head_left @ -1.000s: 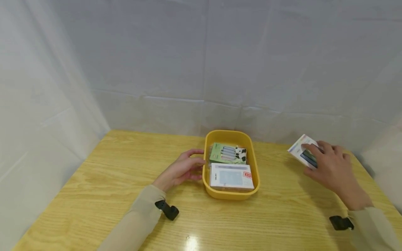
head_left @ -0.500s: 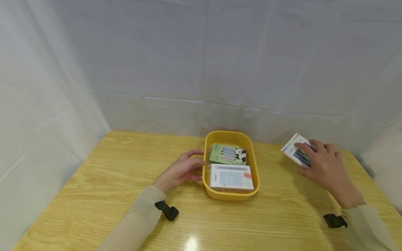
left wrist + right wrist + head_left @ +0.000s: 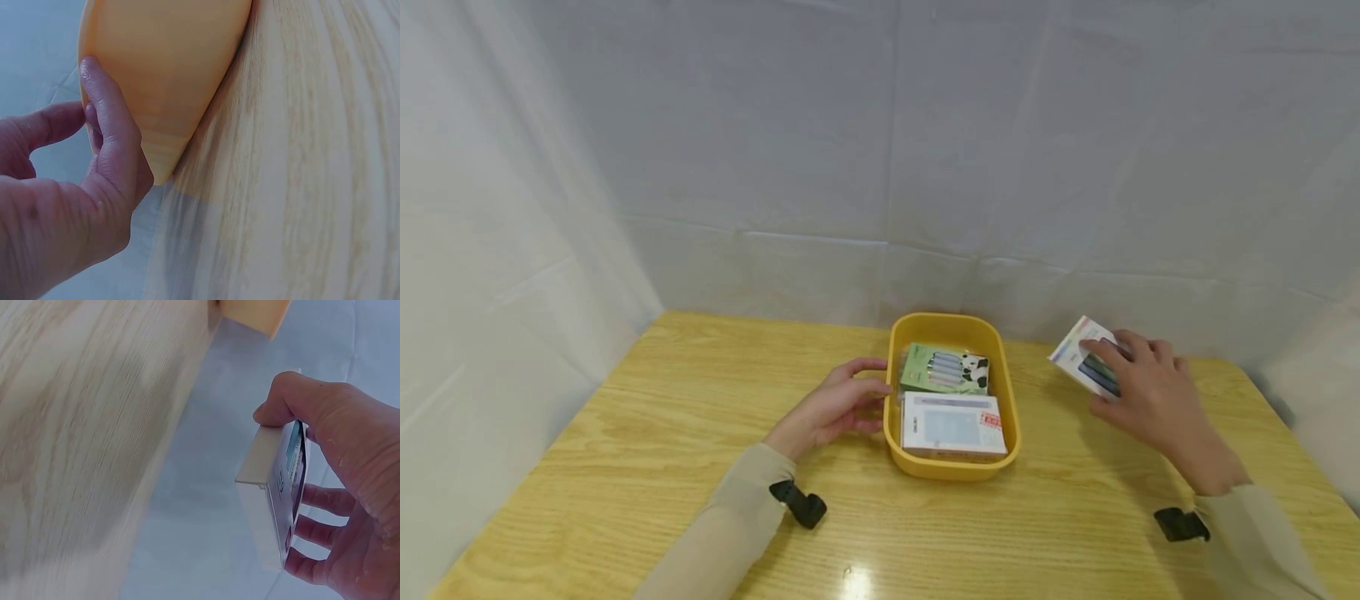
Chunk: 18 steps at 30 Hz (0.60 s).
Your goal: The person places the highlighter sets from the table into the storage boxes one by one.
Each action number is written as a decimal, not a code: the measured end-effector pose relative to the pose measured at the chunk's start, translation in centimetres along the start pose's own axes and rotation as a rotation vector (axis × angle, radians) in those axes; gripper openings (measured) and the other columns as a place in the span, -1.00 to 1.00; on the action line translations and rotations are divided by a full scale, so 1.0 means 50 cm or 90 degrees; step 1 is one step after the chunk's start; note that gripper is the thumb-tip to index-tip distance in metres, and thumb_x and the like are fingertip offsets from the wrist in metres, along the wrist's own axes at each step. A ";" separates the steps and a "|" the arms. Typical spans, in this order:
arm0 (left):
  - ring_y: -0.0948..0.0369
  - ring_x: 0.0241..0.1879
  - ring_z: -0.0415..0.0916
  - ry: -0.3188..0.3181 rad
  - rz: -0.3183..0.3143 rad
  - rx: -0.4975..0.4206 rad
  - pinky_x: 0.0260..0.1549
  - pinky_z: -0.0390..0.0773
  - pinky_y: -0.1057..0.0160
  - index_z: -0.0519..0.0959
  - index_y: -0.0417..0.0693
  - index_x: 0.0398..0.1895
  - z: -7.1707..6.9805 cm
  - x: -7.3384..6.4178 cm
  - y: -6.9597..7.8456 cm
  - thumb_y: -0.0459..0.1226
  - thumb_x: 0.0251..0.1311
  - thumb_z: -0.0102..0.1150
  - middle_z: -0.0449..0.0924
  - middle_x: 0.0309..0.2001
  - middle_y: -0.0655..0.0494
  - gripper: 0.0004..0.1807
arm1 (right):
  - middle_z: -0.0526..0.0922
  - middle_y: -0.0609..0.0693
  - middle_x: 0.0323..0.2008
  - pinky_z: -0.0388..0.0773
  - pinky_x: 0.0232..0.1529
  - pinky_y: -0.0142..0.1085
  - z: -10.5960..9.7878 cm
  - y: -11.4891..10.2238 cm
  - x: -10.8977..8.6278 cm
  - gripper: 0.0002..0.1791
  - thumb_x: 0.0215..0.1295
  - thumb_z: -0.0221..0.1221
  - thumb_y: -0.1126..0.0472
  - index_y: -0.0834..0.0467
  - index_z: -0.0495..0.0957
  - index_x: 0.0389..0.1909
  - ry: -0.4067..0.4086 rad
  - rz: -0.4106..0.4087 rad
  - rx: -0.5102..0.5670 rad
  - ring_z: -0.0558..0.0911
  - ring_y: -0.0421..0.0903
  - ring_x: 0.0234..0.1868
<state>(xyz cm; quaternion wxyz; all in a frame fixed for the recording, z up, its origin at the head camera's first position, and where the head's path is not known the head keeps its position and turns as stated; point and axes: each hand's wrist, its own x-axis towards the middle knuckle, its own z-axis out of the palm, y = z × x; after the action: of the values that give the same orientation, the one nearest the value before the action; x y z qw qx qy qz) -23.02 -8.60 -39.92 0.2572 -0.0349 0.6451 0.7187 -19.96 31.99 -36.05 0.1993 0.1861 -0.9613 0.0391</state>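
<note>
My left hand (image 3: 838,402) rests against the left side of a yellow plastic bin (image 3: 951,468), its fingertips right at the rim. In the left wrist view its fingers (image 3: 115,119) lie along the bin's outer wall (image 3: 169,69). My right hand (image 3: 1153,396) grips a small white cardboard box (image 3: 1065,350), tilted above the table on the bin's right. Dark pen-like shapes and a rainbow strip are printed on its face. The right wrist view shows the thumb on one edge of this box (image 3: 259,506) and the fingers on the opposite side.
Inside the bin lie a green box (image 3: 917,371) with pens and a panda printed on it and, nearer me, a white box (image 3: 951,425) with a red stamp mark. The wooden table (image 3: 700,400) ends against a pale sheet (image 3: 760,167) at the back.
My right hand has moved left with the white cardboard box, closer to the bin. The left hand stays at the bin's left side.
</note>
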 end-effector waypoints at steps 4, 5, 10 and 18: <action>0.17 -0.22 0.59 0.005 0.000 -0.004 -0.42 0.70 0.28 0.28 -0.03 0.43 0.000 0.000 0.001 -0.31 0.37 0.13 0.56 0.08 -0.13 -0.43 | 0.41 0.42 0.23 0.36 -0.18 0.39 0.000 -0.008 0.007 -0.29 0.05 0.37 0.13 0.01 0.44 0.30 -0.008 -0.002 0.001 0.39 0.51 0.05; 0.17 -0.22 0.59 0.005 0.002 -0.004 -0.42 0.70 0.28 0.28 -0.04 0.43 0.000 -0.001 0.000 -0.31 0.37 0.13 0.56 0.08 -0.13 -0.43 | 0.41 0.42 0.24 0.36 -0.18 0.39 0.000 -0.010 0.008 -0.29 0.06 0.37 0.13 0.01 0.44 0.30 -0.009 -0.004 0.001 0.39 0.51 0.06; 0.17 -0.21 0.59 0.003 0.001 -0.003 -0.42 0.70 0.27 0.27 -0.04 0.43 0.000 -0.002 0.001 -0.32 0.38 0.12 0.55 0.09 -0.13 -0.43 | 0.41 0.41 0.24 0.37 -0.19 0.38 0.000 -0.018 0.017 -0.29 0.07 0.37 0.13 0.01 0.44 0.31 -0.010 -0.010 0.001 0.40 0.50 0.06; 0.17 -0.19 0.58 -0.002 0.003 -0.004 -0.41 0.70 0.29 0.25 -0.06 0.44 0.000 -0.005 0.001 -0.32 0.38 0.12 0.55 0.13 -0.16 -0.42 | 0.40 0.38 0.24 0.37 -0.20 0.35 -0.002 -0.034 0.038 -0.30 0.08 0.37 0.15 0.01 0.43 0.31 -0.005 -0.031 0.003 0.40 0.49 0.05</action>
<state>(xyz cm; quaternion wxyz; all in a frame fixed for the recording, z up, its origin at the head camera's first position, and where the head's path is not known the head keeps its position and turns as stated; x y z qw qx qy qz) -22.85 -8.69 -39.78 0.2563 -0.0327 0.6428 0.7212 -20.92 29.80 -35.20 0.1959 0.2099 -0.9572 0.0357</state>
